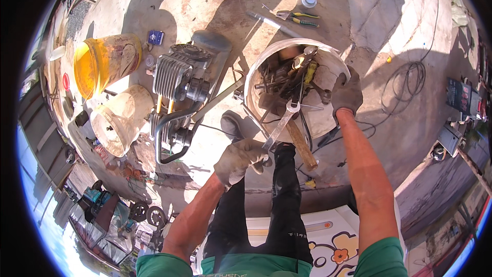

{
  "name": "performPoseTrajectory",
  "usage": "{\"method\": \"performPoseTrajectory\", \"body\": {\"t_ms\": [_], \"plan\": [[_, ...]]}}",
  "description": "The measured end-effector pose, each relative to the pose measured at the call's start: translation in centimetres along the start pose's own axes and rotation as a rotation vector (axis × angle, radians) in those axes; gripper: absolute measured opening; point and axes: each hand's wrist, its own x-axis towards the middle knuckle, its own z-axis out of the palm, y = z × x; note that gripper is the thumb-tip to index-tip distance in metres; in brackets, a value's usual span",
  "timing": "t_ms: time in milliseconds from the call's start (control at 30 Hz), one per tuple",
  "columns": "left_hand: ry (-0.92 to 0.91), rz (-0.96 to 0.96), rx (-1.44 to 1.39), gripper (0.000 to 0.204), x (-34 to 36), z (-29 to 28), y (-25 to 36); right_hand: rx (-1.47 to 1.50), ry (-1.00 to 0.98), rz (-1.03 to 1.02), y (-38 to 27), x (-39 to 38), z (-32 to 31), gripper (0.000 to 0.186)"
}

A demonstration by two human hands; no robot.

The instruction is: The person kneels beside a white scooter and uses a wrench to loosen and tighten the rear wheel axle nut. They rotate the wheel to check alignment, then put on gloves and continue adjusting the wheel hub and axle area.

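A greyish work glove covers my left hand, its fingers closed around the lower end of a steel wrench. The wrench's jaw end rests over the near side of a white bucket. My right hand, also gloved, grips the bucket's right rim. Inside are a heap of dark, greasy tools, among them a large wrench and a long dark tool leaning toward the far rim. A wooden handle sticks out over the near edge; its head is hidden among the tools.
Left of the bucket stands a finned compressor with a black tubular handle. Farther left are a yellow bucket and a second white bucket. Pliers and a can lie beyond; a coiled cable is at right.
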Motion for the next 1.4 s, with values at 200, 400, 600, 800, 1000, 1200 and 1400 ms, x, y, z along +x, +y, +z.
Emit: {"method": "performPoseTrajectory", "body": {"t_ms": [200,400,600,800,1000,1200,1400], "plan": [[-0.208,0.009,0.018,0.033,-4.2,1.0,-0.7,0.031,-0.025,0.025,-0.8,0.1,-0.4,0.039],[-0.525,0.123,-0.257,0.041,-9.2,1.8,-4.2,-0.013,0.012,-0.026,1.5,0.7,1.0,0.044],[-0.140,0.265,0.004,0.037,-18.7,2.2,-13.1,-0.154,-0.232,-0.239,6.5,5.0,2.1,0.062],[0.228,0.736,-0.211,0.033,-29.7,4.7,-24.1,-0.190,-0.506,-0.284,8.7,0.6,-5.9,0.059],[-0.022,0.920,-0.901,0.027,-33.8,7.3,-28.2,-0.129,-1.069,0.162,8.4,-13.0,-13.4,0.035],[0.082,1.007,-0.750,0.030,-38.6,3.1,-36.9,-0.229,-1.243,0.090,3.2,-24.1,-13.6,0.037],[0.583,1.168,-0.779,0.018,-48.0,-2.7,-47.2,-0.286,-1.278,-0.520,-9.1,-34.8,-6.5,0.024]]}}
